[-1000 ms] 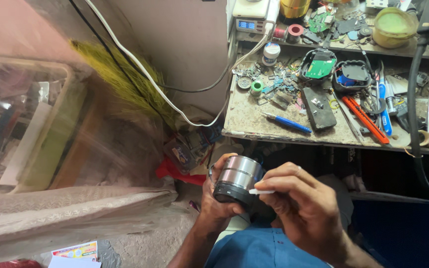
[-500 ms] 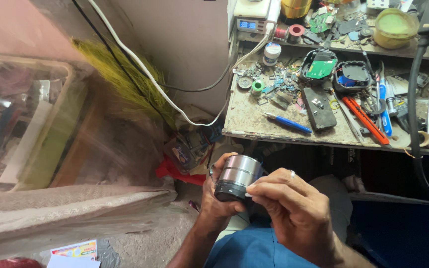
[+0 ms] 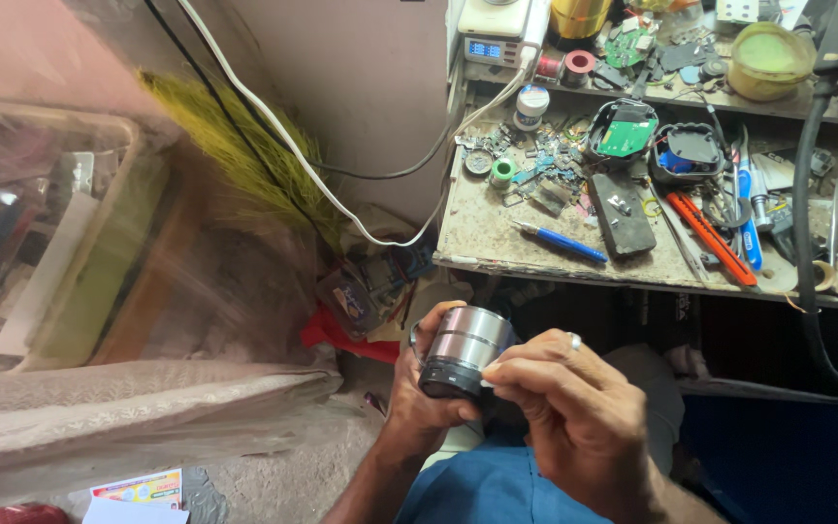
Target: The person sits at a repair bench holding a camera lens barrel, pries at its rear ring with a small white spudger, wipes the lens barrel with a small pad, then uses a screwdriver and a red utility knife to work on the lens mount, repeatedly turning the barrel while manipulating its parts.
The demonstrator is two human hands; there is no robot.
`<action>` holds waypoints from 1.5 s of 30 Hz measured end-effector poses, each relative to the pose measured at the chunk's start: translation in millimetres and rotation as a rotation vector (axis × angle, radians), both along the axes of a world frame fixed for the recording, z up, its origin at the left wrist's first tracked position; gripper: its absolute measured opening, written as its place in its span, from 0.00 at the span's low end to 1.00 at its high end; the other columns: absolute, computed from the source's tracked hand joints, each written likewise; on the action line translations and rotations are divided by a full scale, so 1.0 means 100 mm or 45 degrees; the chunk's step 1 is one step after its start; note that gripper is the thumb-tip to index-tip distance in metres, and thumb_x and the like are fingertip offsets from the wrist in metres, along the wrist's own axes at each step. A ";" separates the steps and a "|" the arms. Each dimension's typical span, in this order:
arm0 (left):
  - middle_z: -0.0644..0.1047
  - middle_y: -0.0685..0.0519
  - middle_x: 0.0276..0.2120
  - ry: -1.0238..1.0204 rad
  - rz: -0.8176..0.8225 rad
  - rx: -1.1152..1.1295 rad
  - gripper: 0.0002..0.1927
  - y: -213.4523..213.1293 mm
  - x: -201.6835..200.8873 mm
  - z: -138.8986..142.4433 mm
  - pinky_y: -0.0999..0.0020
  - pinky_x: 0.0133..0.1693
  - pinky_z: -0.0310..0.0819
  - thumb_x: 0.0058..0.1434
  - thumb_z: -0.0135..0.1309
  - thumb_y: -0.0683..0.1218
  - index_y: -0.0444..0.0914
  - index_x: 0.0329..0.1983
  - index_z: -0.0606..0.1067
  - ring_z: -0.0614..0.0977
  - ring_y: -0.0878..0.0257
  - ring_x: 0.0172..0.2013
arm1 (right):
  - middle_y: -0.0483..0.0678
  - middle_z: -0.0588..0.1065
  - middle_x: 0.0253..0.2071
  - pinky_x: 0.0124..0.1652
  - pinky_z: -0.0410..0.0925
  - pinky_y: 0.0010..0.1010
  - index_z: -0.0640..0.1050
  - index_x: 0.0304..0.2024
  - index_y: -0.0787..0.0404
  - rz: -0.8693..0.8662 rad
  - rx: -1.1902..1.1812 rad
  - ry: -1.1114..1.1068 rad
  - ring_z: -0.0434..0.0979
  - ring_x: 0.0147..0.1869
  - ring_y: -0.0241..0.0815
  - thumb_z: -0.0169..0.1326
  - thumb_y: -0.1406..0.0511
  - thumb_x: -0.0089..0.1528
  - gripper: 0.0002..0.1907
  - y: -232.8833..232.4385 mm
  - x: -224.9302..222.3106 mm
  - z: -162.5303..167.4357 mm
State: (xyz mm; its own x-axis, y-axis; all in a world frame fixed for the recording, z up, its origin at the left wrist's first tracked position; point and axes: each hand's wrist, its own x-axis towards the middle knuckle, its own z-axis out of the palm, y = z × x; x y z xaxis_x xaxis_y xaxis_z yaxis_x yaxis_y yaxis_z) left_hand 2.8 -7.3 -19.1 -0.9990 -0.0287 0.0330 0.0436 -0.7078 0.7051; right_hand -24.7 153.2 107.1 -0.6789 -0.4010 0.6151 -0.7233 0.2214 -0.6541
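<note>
**Small speaker turned in hand below the cluttered desk**

My left hand (image 3: 417, 393) is clamped around a small silver cylinder speaker (image 3: 463, 351), held low at 6 o'clock, under the desk (image 3: 497, 233). Since a second ago my right hand (image 3: 569, 417) has closed in, its fingertips (image 3: 495, 374) now pinched together at the dark base rim. The cylinder looks brushed metal, banded, tilted toward 1 o'clock

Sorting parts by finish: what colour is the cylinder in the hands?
Silver cylinder with a black end, in the head view.
</note>
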 end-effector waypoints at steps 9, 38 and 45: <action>0.74 0.48 0.55 -0.022 0.054 -0.002 0.65 -0.05 -0.02 -0.05 0.63 0.53 0.76 0.31 0.83 0.55 0.36 0.72 0.62 0.79 0.57 0.52 | 0.48 0.79 0.35 0.38 0.73 0.28 0.79 0.40 0.63 0.012 -0.004 -0.022 0.80 0.37 0.41 0.61 0.75 0.59 0.07 -0.02 0.01 -0.03; 0.75 0.48 0.56 -0.004 0.011 -0.047 0.64 -0.02 0.02 0.02 0.64 0.56 0.75 0.32 0.83 0.55 0.35 0.72 0.62 0.78 0.59 0.55 | 0.48 0.79 0.35 0.40 0.74 0.29 0.79 0.41 0.63 0.046 -0.053 0.010 0.81 0.38 0.41 0.62 0.74 0.60 0.08 -0.02 0.01 -0.03; 0.75 0.47 0.54 -0.026 0.007 0.002 0.65 -0.05 0.03 0.01 0.63 0.54 0.76 0.30 0.84 0.54 0.35 0.71 0.63 0.79 0.58 0.52 | 0.48 0.79 0.35 0.38 0.74 0.27 0.79 0.40 0.63 0.052 -0.090 -0.050 0.81 0.37 0.40 0.62 0.74 0.59 0.08 0.01 0.06 -0.06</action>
State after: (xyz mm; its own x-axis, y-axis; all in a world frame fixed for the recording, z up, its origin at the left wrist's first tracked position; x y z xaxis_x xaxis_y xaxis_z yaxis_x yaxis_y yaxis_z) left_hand 5.5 -11.9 -18.5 -0.9993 -0.0345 0.0127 0.0334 -0.7088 0.7046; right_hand -18.6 154.0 101.4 -0.6874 -0.3852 0.6158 -0.7040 0.1447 -0.6953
